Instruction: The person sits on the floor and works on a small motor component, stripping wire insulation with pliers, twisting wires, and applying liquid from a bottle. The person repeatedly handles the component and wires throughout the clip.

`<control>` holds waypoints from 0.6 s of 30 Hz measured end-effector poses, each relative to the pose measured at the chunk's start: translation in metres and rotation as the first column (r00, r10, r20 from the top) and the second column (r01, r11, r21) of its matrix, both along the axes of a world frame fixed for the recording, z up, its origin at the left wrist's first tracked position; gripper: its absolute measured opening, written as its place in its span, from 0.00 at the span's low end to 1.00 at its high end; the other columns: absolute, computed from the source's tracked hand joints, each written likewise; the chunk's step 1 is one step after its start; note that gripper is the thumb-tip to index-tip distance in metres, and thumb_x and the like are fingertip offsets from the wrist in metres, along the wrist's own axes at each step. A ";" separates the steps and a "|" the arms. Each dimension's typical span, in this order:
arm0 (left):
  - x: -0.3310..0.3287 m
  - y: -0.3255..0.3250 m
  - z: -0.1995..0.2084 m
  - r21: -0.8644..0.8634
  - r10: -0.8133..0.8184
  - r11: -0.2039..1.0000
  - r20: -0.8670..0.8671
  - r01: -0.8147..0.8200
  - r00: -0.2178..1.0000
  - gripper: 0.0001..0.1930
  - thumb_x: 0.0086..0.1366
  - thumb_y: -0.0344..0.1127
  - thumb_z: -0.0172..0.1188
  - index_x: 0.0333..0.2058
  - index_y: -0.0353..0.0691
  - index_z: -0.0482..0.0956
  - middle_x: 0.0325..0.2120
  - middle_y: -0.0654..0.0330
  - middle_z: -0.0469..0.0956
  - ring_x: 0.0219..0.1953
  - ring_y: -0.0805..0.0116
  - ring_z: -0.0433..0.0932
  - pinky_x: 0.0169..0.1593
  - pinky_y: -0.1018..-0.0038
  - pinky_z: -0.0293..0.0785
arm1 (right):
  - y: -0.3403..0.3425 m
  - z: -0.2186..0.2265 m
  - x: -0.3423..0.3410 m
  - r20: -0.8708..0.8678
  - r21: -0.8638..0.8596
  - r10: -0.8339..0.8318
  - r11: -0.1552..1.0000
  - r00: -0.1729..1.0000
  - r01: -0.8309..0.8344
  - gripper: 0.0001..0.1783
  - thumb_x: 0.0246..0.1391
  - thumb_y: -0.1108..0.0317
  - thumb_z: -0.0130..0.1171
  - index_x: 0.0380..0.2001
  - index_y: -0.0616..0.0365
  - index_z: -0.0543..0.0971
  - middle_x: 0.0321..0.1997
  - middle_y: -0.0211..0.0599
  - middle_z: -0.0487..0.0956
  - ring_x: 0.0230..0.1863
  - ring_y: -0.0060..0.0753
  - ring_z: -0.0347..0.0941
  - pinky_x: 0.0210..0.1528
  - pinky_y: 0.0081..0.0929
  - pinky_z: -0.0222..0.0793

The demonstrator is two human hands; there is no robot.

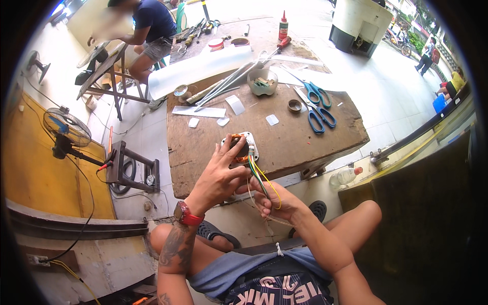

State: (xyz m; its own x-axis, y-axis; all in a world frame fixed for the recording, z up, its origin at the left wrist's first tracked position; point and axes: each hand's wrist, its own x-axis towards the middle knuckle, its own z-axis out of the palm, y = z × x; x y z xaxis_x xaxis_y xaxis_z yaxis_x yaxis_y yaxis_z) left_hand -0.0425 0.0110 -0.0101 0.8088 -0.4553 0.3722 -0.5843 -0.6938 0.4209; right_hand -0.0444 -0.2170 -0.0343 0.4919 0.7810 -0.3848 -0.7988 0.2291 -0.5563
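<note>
Motor stator (245, 148): windings (244, 159) in place, leads (258, 177) apparently unsecured. Left hand (219, 175), half-open, presses it; right hand (274, 200), curled, grips leads.

The left forearm (178, 246) rises steeply to a bent wrist, its left hand (221, 175) back-up with fingers reaching forward, while the right forearm (325, 234) slants inward to the right hand (279, 201), turned partly palm-up, fingers curled toward the thumb, just beside the left.
</note>
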 end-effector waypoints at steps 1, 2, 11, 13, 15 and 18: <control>-0.001 -0.002 0.000 0.048 0.007 0.999 0.027 -0.009 1.000 0.10 0.60 0.32 0.69 0.41 0.52 0.83 0.78 0.53 0.56 0.78 0.31 0.49 0.74 0.30 0.54 | 0.000 -0.001 0.000 0.022 -0.096 0.024 0.995 0.999 -0.022 0.18 0.73 0.48 0.58 0.45 0.53 0.80 0.17 0.22 0.73 0.18 0.18 0.71 0.24 0.25 0.74; -0.002 -0.004 0.000 0.098 0.013 0.995 0.055 -0.018 0.998 0.10 0.60 0.32 0.69 0.41 0.52 0.83 0.77 0.53 0.58 0.78 0.31 0.50 0.74 0.29 0.54 | 0.001 -0.001 0.000 0.111 -0.106 0.032 0.994 0.993 -0.020 0.19 0.74 0.48 0.57 0.43 0.54 0.81 0.18 0.23 0.73 0.19 0.18 0.72 0.25 0.24 0.74; 0.005 -0.010 0.004 -0.011 0.094 0.996 0.063 -0.094 0.994 0.09 0.66 0.33 0.68 0.43 0.46 0.81 0.56 0.57 0.80 0.67 0.50 0.73 0.73 0.39 0.64 | -0.024 0.018 0.015 0.724 -0.337 -0.157 0.769 0.672 0.543 0.23 0.76 0.54 0.55 0.33 0.62 0.83 0.43 0.32 0.79 0.35 0.23 0.75 0.38 0.21 0.71; 0.008 -0.009 0.005 -0.053 0.121 0.992 0.036 -0.119 0.992 0.08 0.68 0.33 0.68 0.43 0.43 0.81 0.48 0.60 0.84 0.60 0.56 0.80 0.72 0.42 0.66 | -0.023 0.022 0.022 0.842 -0.167 -0.237 0.740 0.485 0.652 0.24 0.77 0.52 0.52 0.30 0.59 0.80 0.42 0.31 0.73 0.37 0.23 0.73 0.43 0.27 0.74; 0.010 -0.007 0.008 -0.088 0.138 0.987 0.029 -0.135 0.990 0.09 0.69 0.33 0.67 0.44 0.42 0.80 0.42 0.63 0.86 0.53 0.60 0.84 0.70 0.45 0.68 | -0.012 0.023 0.031 0.782 0.157 -0.533 0.671 0.324 0.725 0.24 0.77 0.51 0.51 0.28 0.55 0.75 0.36 0.28 0.69 0.33 0.22 0.69 0.42 0.28 0.74; 0.011 -0.008 0.016 -0.233 0.126 0.962 -0.095 -0.145 0.987 0.16 0.68 0.34 0.68 0.51 0.40 0.76 0.41 0.57 0.87 0.44 0.59 0.87 0.67 0.49 0.72 | 0.000 0.022 0.045 -0.145 0.430 -0.715 0.577 0.684 0.695 0.24 0.78 0.51 0.50 0.26 0.50 0.67 0.28 0.24 0.63 0.27 0.19 0.62 0.37 0.26 0.71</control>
